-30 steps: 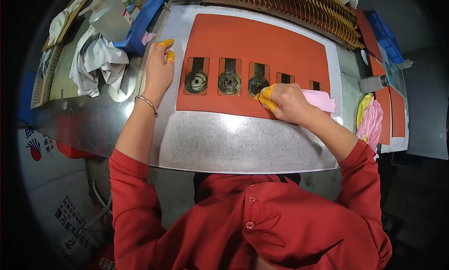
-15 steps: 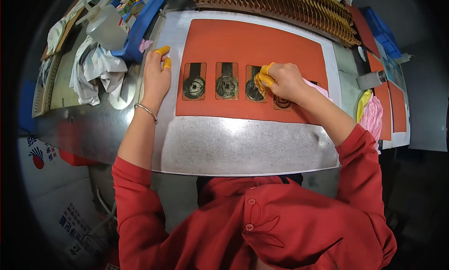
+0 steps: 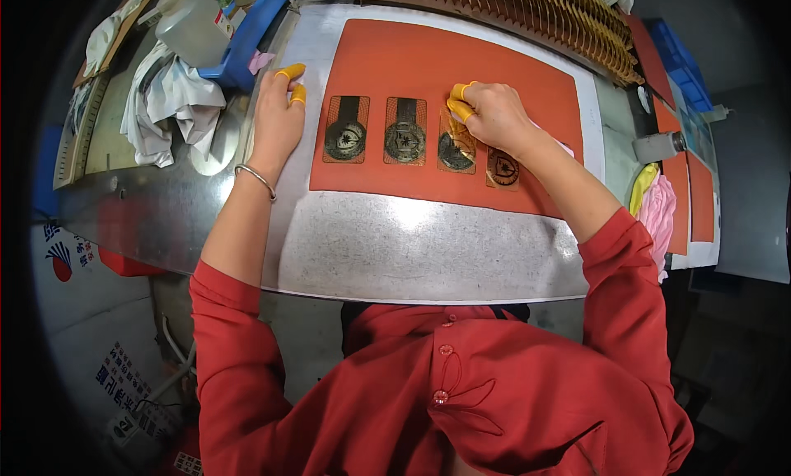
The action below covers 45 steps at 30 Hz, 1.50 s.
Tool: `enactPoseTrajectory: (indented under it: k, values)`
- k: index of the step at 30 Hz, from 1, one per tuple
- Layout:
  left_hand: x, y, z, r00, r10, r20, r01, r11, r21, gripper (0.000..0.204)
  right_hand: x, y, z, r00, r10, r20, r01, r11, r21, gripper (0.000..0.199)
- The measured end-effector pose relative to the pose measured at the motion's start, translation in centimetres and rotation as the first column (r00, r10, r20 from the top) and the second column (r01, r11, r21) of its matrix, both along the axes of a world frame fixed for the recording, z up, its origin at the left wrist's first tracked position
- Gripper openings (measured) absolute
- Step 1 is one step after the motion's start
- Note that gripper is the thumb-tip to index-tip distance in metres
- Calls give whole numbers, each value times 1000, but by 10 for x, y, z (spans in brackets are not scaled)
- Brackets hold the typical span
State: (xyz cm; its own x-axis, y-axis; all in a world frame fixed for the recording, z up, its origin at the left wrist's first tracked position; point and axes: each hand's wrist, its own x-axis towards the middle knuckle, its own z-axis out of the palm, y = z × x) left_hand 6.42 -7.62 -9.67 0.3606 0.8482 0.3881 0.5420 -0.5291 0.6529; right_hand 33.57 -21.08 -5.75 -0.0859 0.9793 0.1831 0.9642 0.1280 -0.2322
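- Clock directions are from the middle of the orange mat [image 3: 461, 64], with 12 away from the person.
- Four dark-patterned rectangles lie on it in a row: the first rectangle [image 3: 344, 130] at 9, the second rectangle [image 3: 404, 131] between 8 and 9, the third rectangle [image 3: 456, 153] at 6, the fourth rectangle [image 3: 503, 169] towards 5.
- The right hand [image 3: 494, 117] is over the third rectangle's upper end, bent fingers drawn together in yellow finger covers [image 3: 461, 111]; whether it pinches anything, I cannot tell.
- That hand and its wrist block the view of part of the third and fourth rectangles; a pale pink sliver [image 3: 567, 149] shows past the wrist.
- The left hand [image 3: 276, 121] rests at 9, just beside the mat, thumb and forefinger near each other; whether they grip something is unclear.
- A brown slotted rack [image 3: 511, 14] closes off 12 to 1.
- At 10 stand a blue tray [image 3: 239, 60] and a squeeze bottle [image 3: 194, 35]; a crumpled white cloth [image 3: 169, 105] lies at 9, beyond the left hand.
- At 3 there is a small clear bottle [image 3: 655, 148], with yellow cloth [image 3: 641, 187] and pink cloth [image 3: 657, 206] towards 4.
- At 6, bare metal counter [image 3: 412, 253] shows.
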Motion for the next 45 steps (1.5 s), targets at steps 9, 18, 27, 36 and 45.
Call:
enactPoseTrajectory:
  k: [9,18,27,36,45]
  values:
    - [0,0,1,999,-13,39,12,1000,15,27,3,3,4,999,32,23,-33,999,18,11]
    - [-2,2,-4,997,-29,78,26,999,47,27,14,4,4,999,35,-3,-35,999,-27,13]
    - [-1,2,-1,1000,6,14,-6,1000,-9,27,11,4,5,999,-9,-45,7,998,-57,12]
    - [-1,0,2,1000,3,8,-3,1000,-12,28,24,-2,15,999,-17,-32,15,999,-40,11]
    - [-2,0,0,1000,8,-13,-8,1000,-17,27,-1,-58,-1,979,197,-45,-199,979,-34,11]
